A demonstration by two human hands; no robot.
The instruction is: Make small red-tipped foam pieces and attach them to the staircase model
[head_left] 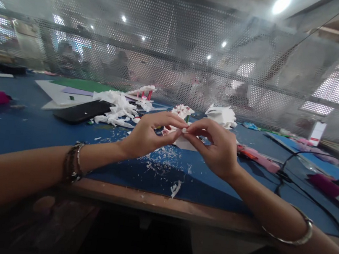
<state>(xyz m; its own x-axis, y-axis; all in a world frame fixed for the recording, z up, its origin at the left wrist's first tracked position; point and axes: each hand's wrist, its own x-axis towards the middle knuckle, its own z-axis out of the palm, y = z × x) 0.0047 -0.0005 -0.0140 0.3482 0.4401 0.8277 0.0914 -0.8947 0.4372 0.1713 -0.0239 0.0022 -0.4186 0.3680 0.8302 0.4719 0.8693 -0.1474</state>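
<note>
My left hand [151, 135] and my right hand [216, 146] meet above the blue mat [28, 131], fingertips pinched together on a tiny white piece [185, 129] held between them. Both hands have curled fingers. Bracelets circle my left wrist, and a metal bangle sits on my right forearm. Under the hands lie white shavings [164, 162] scattered over the mat, with one larger white scrap [175, 188] close to the table's front edge. Just behind the fingers stands a small white and red foam model [182, 112], partly hidden.
A black phone [83, 110] lies at the left beside a heap of white foam offcuts [118, 108]. Another white cut form [222, 114] sits behind. Black cables [295, 180] and pink tools [332, 189] lie at right. A perforated metal screen [180, 52] closes off the back.
</note>
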